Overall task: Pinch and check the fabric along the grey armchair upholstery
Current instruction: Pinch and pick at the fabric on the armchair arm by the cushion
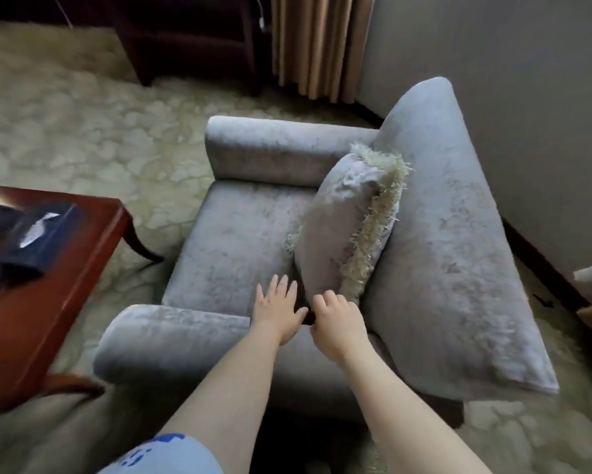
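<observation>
Left hand (277, 309) flat on armchair (240, 234), right hand (337, 318) curled at cushion (335, 227)

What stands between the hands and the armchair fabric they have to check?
Nothing visible blocks either hand: the left hand and right hand are at the near armrest of the grey armchair. The fringed cushion leans on the backrest, covering the fabric behind it.

Reddish wooden table (65, 302) standing on the left, dark blue items (48, 234) lying on its top, pale patterned carpet (82, 131) spreading beneath, beige curtain (318, 42) hanging at the back beside a dark wooden cabinet (192, 39), grey wall (510, 80) running along the right.
</observation>
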